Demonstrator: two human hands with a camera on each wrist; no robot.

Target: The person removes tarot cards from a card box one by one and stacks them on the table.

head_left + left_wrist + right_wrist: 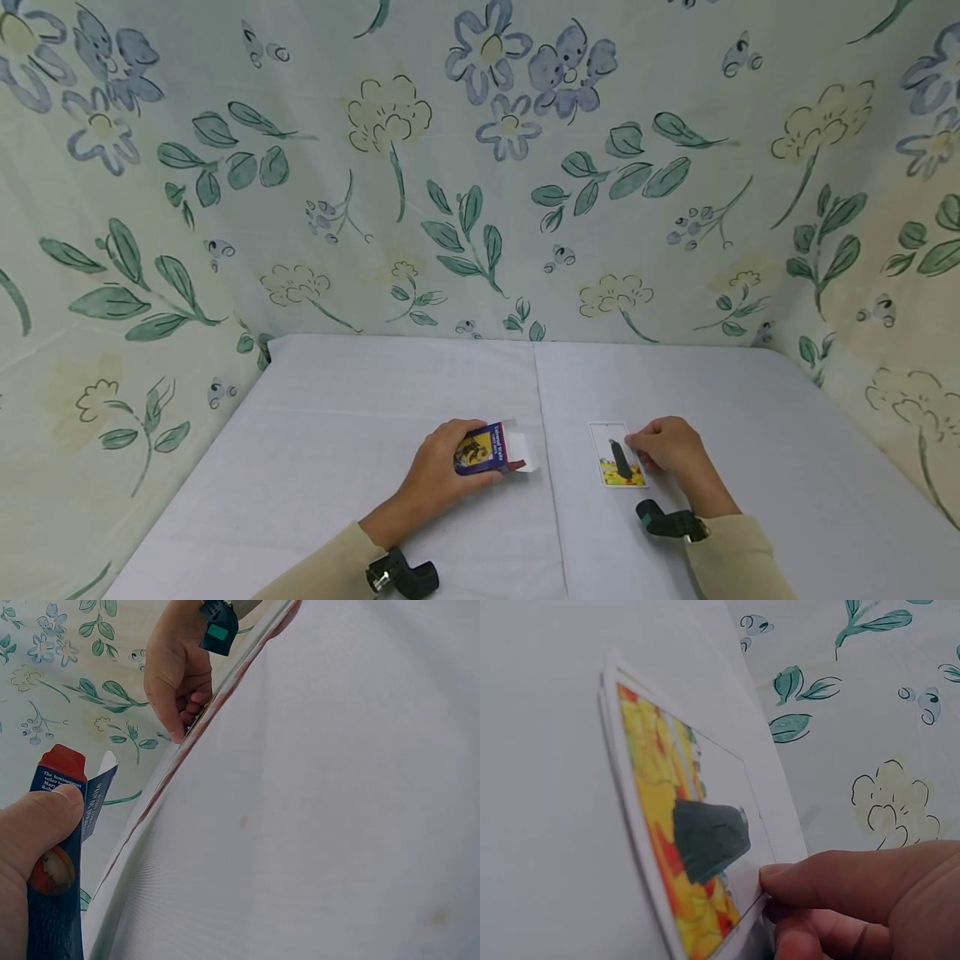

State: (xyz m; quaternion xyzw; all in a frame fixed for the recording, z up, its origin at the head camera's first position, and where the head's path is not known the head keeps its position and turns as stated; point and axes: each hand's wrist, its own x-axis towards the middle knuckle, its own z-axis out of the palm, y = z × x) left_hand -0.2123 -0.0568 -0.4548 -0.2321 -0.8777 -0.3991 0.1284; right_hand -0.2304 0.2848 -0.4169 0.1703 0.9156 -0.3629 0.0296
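Observation:
My left hand [435, 471] grips a small dark blue card box [477, 451] with a yellow picture on its front, thumb along one side. The box's end flap [522, 450] stands open toward the right, its inside white. To the right, my right hand [677, 454] pinches the right edge of a white-bordered picture card [621, 473] between thumb and fingers. A dark cloaked figure on a yellow and red ground shows on the card [649, 761]. In the right wrist view a second thin edge runs along beneath its border.
A white cloth [360, 400] with a crease down its middle covers the table. Floral fabric [480, 208] hangs behind and at both sides. A black wrist camera [405, 575] sits on the left wrist, another camera [663, 521] on the right.

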